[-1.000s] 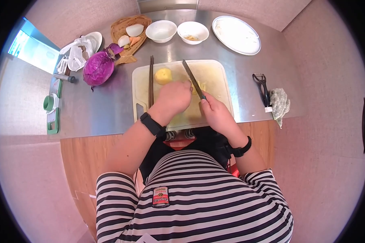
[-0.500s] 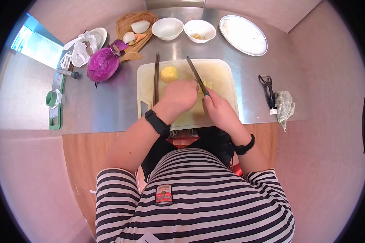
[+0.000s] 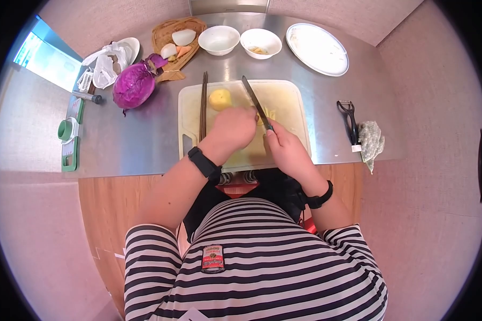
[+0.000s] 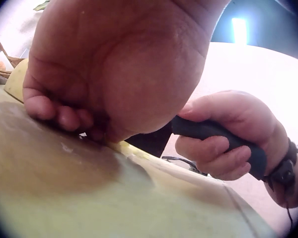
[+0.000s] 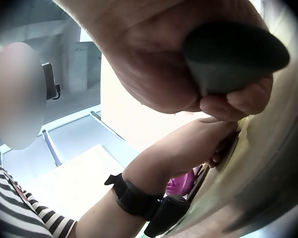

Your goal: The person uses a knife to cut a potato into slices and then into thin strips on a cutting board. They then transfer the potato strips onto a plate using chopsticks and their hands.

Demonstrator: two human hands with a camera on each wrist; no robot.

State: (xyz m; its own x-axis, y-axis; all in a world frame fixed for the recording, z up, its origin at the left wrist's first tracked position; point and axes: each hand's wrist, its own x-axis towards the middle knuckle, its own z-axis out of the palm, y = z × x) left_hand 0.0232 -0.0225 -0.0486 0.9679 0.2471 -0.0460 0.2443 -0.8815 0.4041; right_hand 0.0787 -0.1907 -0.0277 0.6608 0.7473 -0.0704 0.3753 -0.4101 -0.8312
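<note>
My right hand (image 3: 290, 151) grips a kitchen knife (image 3: 256, 100), its blade angled away and to the left over the pale cutting board (image 3: 289, 95). In the left wrist view the fingers wrap round its dark handle (image 4: 216, 133). My left hand (image 3: 233, 128) is just left of the blade, fingers curled down at the board, holding a potato piece mostly hidden under them. A yellow bit (image 4: 125, 146) shows by its fingertips. Cut potato strips (image 3: 271, 114) lie right of the blade. A peeled potato (image 3: 220, 99) sits beyond the left hand, beside brown chopsticks (image 3: 203, 101).
A purple cabbage (image 3: 134, 86), a wooden board (image 3: 163, 33) with onion pieces and a green-white slicer (image 3: 70, 134) are at left. Two white bowls (image 3: 219, 40) and an oval plate (image 3: 317, 49) stand at the back. A black peeler (image 3: 351, 125) lies right beside a crumpled bag (image 3: 371, 143).
The whole head view shifts slightly right, then partly back. Both hands stay at nearly the same place on the board, with the knife close beside the left fingers throughout.
</note>
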